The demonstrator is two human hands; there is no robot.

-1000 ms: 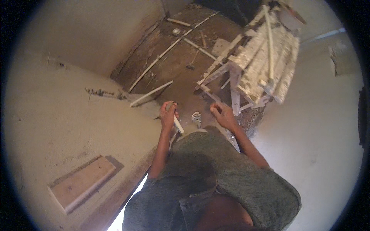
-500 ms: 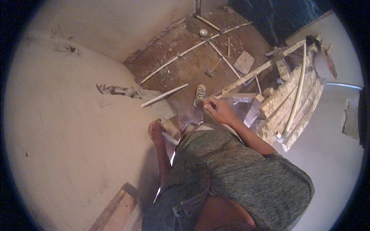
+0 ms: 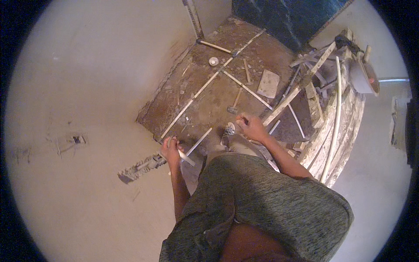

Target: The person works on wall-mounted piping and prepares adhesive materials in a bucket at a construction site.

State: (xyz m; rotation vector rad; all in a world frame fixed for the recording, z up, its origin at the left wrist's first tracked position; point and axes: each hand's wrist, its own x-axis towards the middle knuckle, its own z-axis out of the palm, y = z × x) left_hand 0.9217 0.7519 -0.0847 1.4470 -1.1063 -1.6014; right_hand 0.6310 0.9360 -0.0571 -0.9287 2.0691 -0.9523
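My left hand (image 3: 171, 150) is closed around a short white pipe (image 3: 187, 158), whose free end points down toward my body. Just beyond it, another white pipe (image 3: 200, 141) lies on the floor. My right hand (image 3: 251, 126) is held in front of me with its fingers curled together. Whatever is in them, if anything, is too small to make out. Below that hand is my shoe (image 3: 228, 130), and a hammer (image 3: 232, 109) with a wooden handle lies on the floor just past it.
Joined white pipes (image 3: 196, 97) cross the dirt floor. Nearby lie a round white object (image 3: 213, 61) and a pale square slab (image 3: 268, 84). On the right, rough wooden planks (image 3: 349, 131) stand with a long pipe (image 3: 337, 109) against them, beside a bucket (image 3: 364, 78). A wall (image 3: 87, 174) is close on the left.
My view has turned and shifted, so the floor pipes and planks sit differently. The left hand, still holding the short pipe, has moved slightly up and left; the right hand stays curled.
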